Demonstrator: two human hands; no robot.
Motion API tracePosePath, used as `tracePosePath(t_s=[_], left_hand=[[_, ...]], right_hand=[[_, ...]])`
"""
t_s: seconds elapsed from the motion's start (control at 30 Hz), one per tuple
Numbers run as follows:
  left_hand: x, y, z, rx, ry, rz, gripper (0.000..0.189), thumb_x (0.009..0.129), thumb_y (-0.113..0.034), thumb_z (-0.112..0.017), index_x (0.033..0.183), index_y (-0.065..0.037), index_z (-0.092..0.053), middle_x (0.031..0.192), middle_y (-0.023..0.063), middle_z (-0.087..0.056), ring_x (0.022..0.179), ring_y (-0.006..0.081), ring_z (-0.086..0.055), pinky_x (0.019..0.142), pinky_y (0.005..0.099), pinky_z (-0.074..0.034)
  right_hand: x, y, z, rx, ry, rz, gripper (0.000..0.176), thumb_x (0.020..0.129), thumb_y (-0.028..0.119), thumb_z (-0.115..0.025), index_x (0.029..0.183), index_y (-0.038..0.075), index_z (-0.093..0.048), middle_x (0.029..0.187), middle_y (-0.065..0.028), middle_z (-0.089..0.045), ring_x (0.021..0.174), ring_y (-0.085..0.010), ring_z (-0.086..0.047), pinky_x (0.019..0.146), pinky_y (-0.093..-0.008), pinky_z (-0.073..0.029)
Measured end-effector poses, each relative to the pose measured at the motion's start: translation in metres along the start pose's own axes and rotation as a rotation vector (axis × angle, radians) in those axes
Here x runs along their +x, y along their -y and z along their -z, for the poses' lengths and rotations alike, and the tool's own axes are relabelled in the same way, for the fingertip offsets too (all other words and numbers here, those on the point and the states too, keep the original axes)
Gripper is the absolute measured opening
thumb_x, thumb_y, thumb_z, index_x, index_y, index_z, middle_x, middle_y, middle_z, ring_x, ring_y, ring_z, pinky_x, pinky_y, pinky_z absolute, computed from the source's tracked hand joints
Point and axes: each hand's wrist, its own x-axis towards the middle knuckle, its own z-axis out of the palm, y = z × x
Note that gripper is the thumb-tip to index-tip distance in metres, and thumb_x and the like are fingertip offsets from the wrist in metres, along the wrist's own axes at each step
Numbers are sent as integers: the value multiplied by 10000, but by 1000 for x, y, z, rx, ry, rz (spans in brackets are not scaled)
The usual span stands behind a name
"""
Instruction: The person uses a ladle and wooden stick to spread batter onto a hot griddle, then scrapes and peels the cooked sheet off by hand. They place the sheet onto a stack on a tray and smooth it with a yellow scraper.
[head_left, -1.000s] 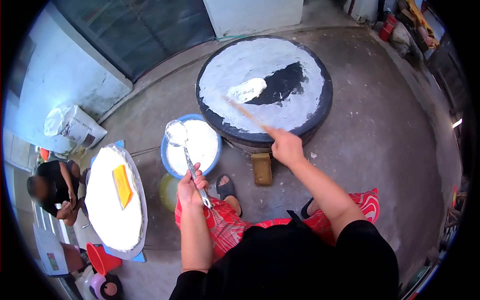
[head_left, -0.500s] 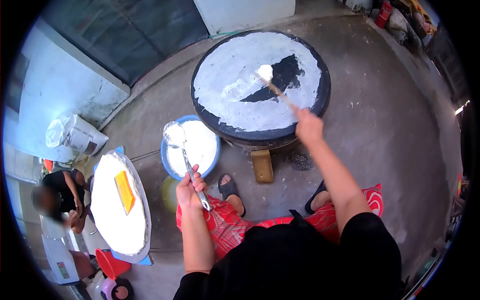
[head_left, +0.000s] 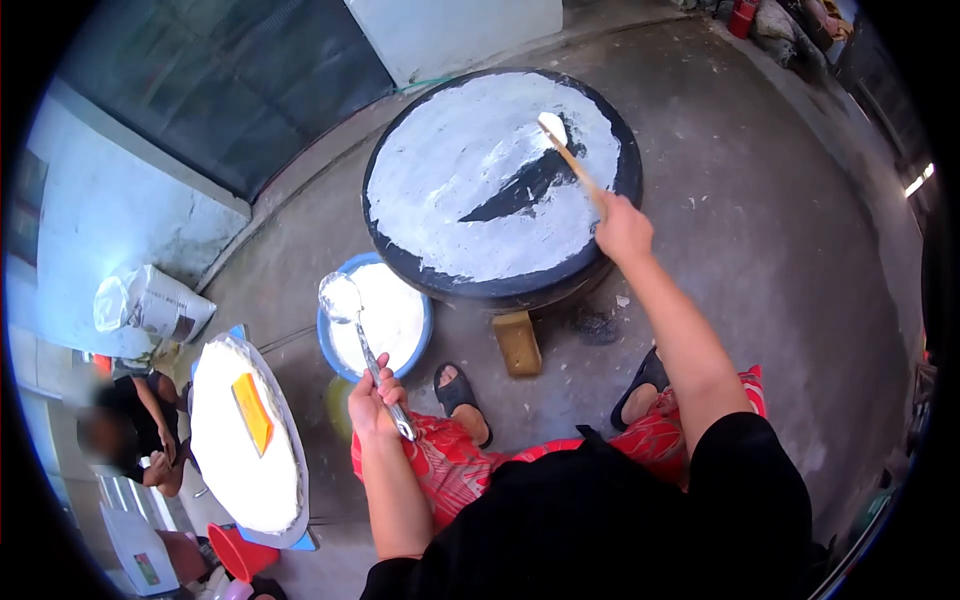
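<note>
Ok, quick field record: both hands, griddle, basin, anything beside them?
left hand: grips ladle, bowl over blue basin
right hand: grips wooden spreader, tip on far side of griddle
griddle: coated white, one dark bare wedge
blue basin: white batter inside, beside griddle
side: white stack with yellow scraper on top; another person beyond

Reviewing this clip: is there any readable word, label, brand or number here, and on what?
Nothing reads clearly.
On the white sack by the wall: dark print, too blurred to read.
On the white box at lower left: a coloured label, too small to read.
On the ladle in the left hand and the wooden spreader in the right hand: no writing visible.
</note>
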Motion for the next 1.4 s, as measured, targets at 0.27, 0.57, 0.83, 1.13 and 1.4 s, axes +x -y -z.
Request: tracePosePath(t_s=[0.27, 0.57, 0.83, 1.13, 1.4], left_hand=[[1, 5, -6, 24, 21, -2, 353, 916, -214, -301, 1087, 67, -429, 707, 78, -448, 519, 123, -386, 426, 226, -339], [4, 9, -11, 51, -29, -41, 349, 918, -214, -298, 1077, 66, -433, 703, 73, -446, 507, 114, -380, 413, 221, -334], [6, 12, -13, 50, -58, -27, 350, 918, -213, -299, 1072, 69, -437, 700, 76, -449, 502, 115, -381, 413, 217, -337], [8, 14, -12, 73, -8, -10, 355, 919, -214, -291, 1075, 69, -436, 712, 78, -454, 514, 115, -386, 425, 221, -342], [5, 12, -6, 89, 5, -13, 348, 921, -214, -282, 1083, 61, -421, 715, 70, -441, 520, 112, -380, 428, 219, -341]], right_hand=[[-8, -25, -24, -199, -121, 123, 399, 704, 58, -491, 1094, 141, -517, 802, -92, -506, 664, -280, -559, 576, -397, -470], [12, -58, -22, 504, 37, -19, 336, 855, 177, -402, 1171, 84, -471, 862, -149, -609, 813, -293, -585, 747, -372, -446], [61, -97, -8, 593, 403, -144, 317, 875, 144, -402, 1165, 155, -530, 652, -10, -541, 547, -88, -478, 521, -241, -399], [45, -96, -52, 637, 298, -107, 271, 863, 158, -460, 1107, 117, -571, 851, 0, -606, 653, -109, -515, 613, -235, -436], [6, -84, 0, 503, 153, -325, 270, 850, 178, -455, 1091, 138, -569, 1028, -105, -597, 939, -251, -573, 805, -323, -440]])
